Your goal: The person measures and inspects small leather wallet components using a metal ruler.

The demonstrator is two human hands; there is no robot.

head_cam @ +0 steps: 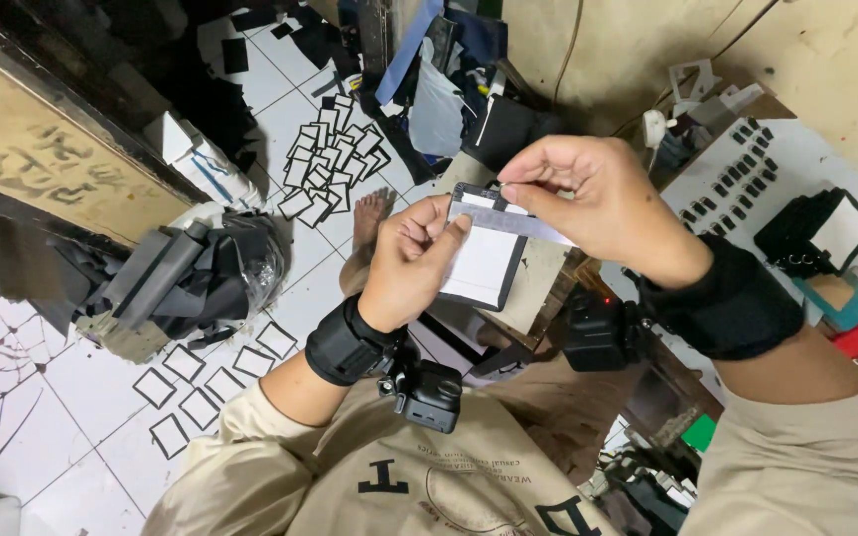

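1. The left hand [411,260] pinches the left side of a black-edged card window [486,260], thumb and fingertips pressed together on it, holding it up in front of the chest.
2. The right hand [593,203] pinches the upper end of a grey strip [520,222] lying across the card; I judge that it sits best kept taut and square to the black border.
3. Both palms hide the card's edges beneath them.
4. Farther off, the framed pieces [328,164] on the tiled floor [12,437] blur into one another.
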